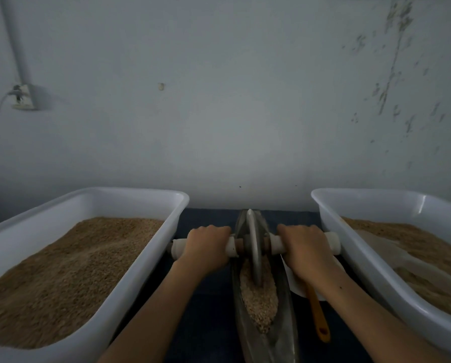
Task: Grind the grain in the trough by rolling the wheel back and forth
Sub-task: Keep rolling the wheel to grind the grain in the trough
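Nearest, at 6 o'clock, loose grain [258, 302] lies in the narrow trough [284, 334]. Beyond, the wheel [254, 247] stands upright in it; it looks heavy and rigid. Left hand [206, 247] and right hand [304, 248] have fingers wrapped round the axle handles at 9 and 3, the sound hold.

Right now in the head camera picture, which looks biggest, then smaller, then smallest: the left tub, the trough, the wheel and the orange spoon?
1. Left tub: biggest.
2. Trough, partly cut off at the bottom edge.
3. Wheel.
4. Orange spoon, partly hidden under the arm, so its place behind the wheel is unsure.
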